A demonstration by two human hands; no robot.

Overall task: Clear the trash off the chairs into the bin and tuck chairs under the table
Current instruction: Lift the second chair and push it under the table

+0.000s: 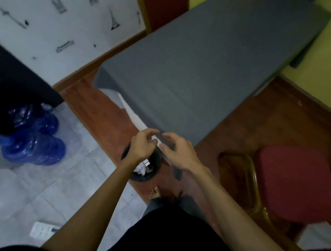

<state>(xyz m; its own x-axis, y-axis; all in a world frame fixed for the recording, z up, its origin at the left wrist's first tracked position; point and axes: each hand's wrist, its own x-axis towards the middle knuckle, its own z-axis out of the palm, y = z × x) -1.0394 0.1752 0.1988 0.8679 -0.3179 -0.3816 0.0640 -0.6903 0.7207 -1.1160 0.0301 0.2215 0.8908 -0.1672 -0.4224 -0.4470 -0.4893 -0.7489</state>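
Room corner with pale tile and red-brown wood floor, both hands poised over the bin beside a long grey surface [210,61].

The grey cloth-covered surface fills the middle; a red cushioned chair with a gilt metal frame [294,182] stands pulled out at right, nothing visible on the part of its seat in view. On the floor at the surface's near corner sits a small round black bin [140,176] holding crumpled white paper trash [141,169], which looks light, soft and easily crushed. Above it the left hand [141,145] and right hand [178,154] hang with fingers loosely curled and apart, gripping nothing I can make out through the blur. The chair likely needs a firm hold on its frame to slide it.
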